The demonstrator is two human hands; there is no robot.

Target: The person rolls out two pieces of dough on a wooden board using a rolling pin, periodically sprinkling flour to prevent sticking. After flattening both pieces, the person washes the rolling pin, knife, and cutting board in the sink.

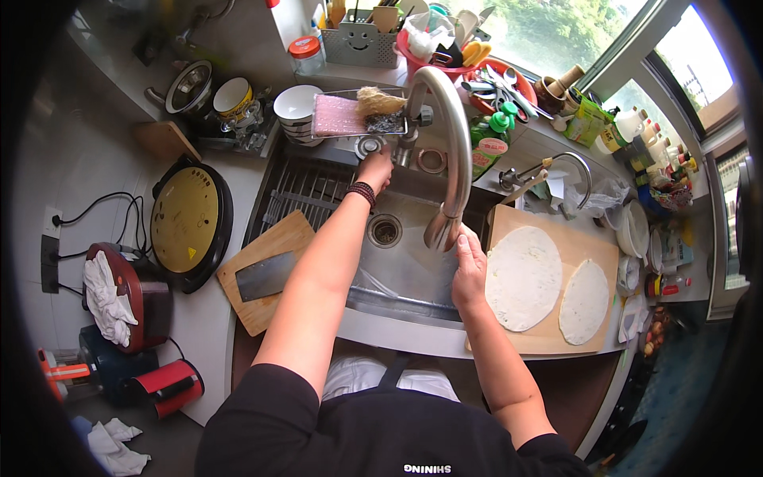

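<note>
My left hand [377, 169] reaches across the stainless steel sink [411, 268] to the base of the tall faucet [456, 131]. Its fingers are curled, and whatever they touch is hidden. Beside the faucet's spout head [442, 229] is my right hand [469, 271], fingers stretched out and nothing seen in its grasp. Contact with the spout is unclear. Right of the sink, two rolled-out dough sheets [524, 279] lie on a wooden board [554, 223]. A cleaver blade [265, 277] rests on a smaller cutting board [298, 229] at the left.
A wire rack with a pink sponge [338, 115] stands behind the sink, near stacked bowls [297, 107] and a green-capped soap bottle [490, 143]. An electric griddle [189, 217] leans at the left. A drying rack [304, 200] covers the sink's left part. A second, slim tap [572, 158] rises at the right.
</note>
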